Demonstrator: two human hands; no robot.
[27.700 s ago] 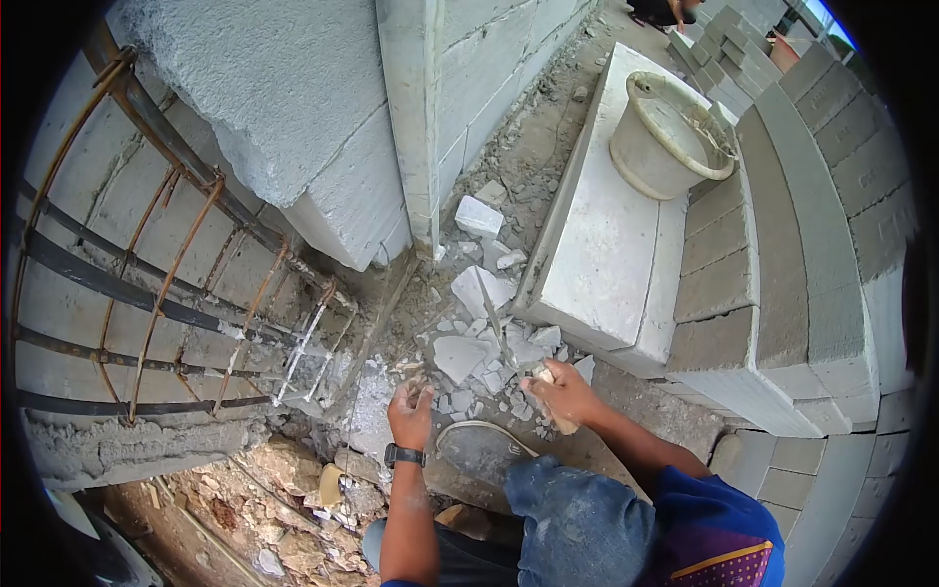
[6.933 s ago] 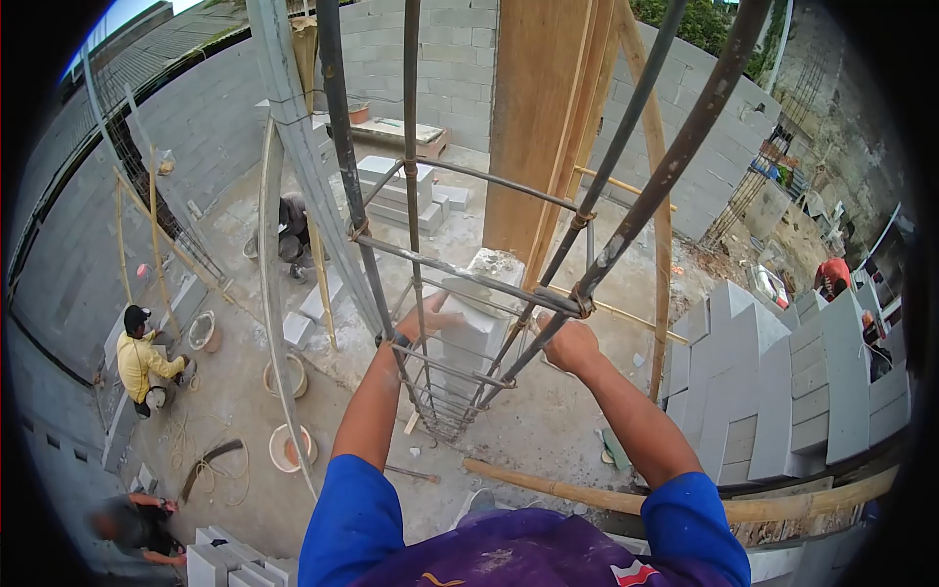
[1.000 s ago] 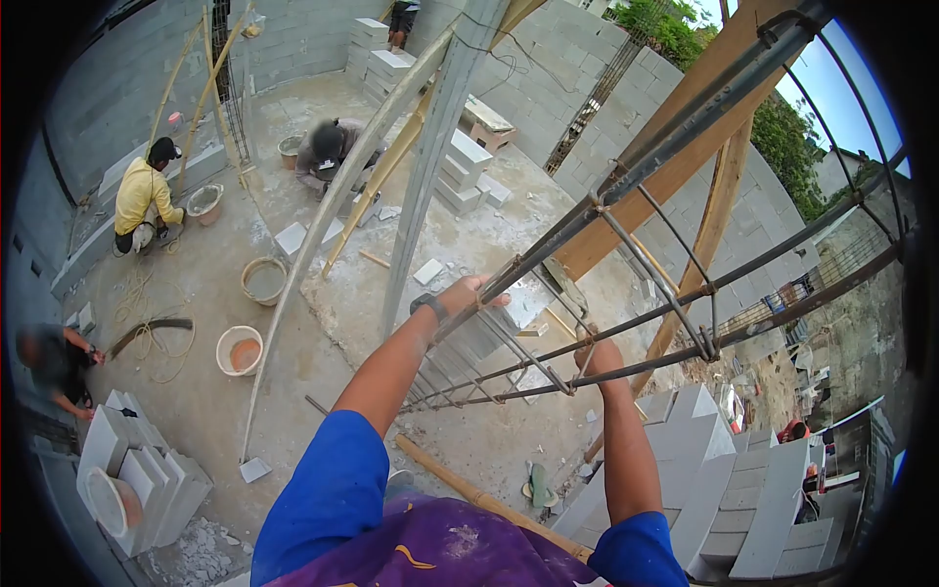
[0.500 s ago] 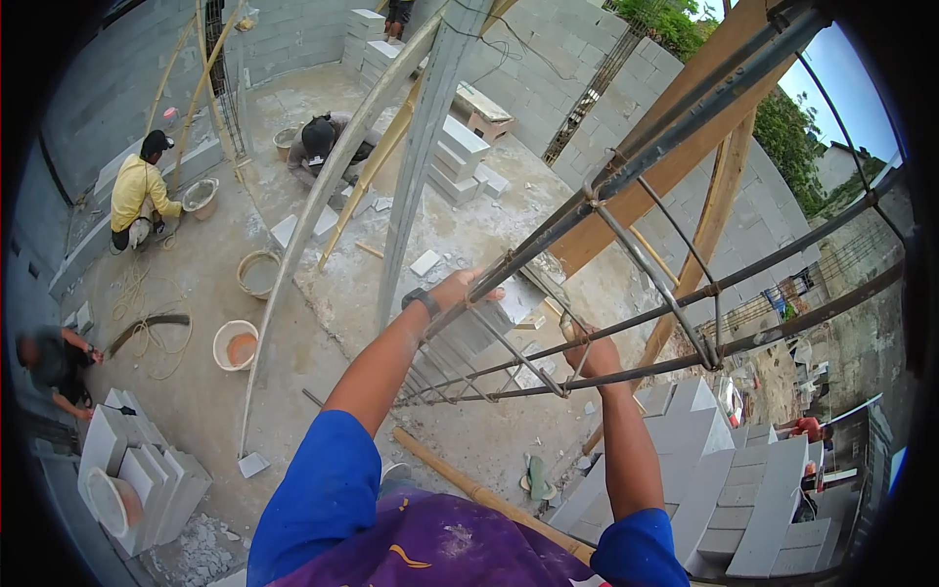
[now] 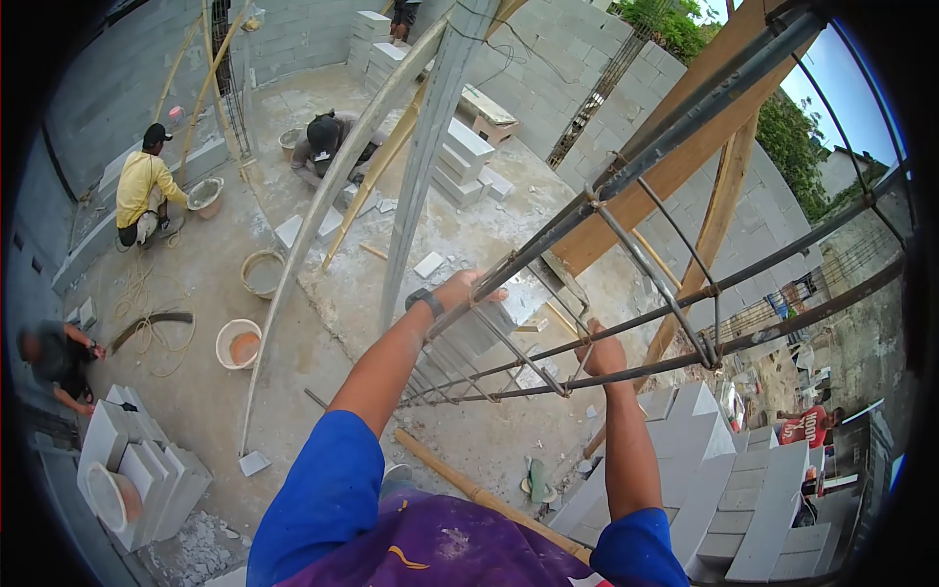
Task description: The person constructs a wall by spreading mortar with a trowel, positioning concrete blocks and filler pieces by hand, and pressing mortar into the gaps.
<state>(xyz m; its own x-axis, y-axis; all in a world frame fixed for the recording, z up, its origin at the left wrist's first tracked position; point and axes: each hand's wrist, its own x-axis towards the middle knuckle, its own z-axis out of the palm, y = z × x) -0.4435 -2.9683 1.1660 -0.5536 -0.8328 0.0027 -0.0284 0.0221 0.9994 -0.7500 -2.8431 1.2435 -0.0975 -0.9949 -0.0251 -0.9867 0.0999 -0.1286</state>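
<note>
My left hand (image 5: 458,290), with a dark watch (image 5: 424,301) on the wrist, reaches behind a bar of the rebar cage (image 5: 548,235). Its fingers stretch out past the bar, over the top of a grey block column (image 5: 518,298). My right hand (image 5: 603,352) is closed beside the cage's lower bars, to the right of the column. A thin grey edge shows just above that fist, but the bars and my fingers hide what it grips. The cage slants from the column base to the upper right.
A wooden board (image 5: 626,186) and a leaning metal post (image 5: 423,147) stand close by. Block stacks (image 5: 675,450) rise at lower right. Buckets (image 5: 238,344) dot the floor on the left. Co-workers crouch beyond, one in a yellow shirt (image 5: 143,186). A bamboo pole (image 5: 479,494) lies near me.
My right hand has moved slightly right, and the tan piece at its fingers no longer shows. My left hand stays nearly in place. At far right, a person in red has come further into sight.
</note>
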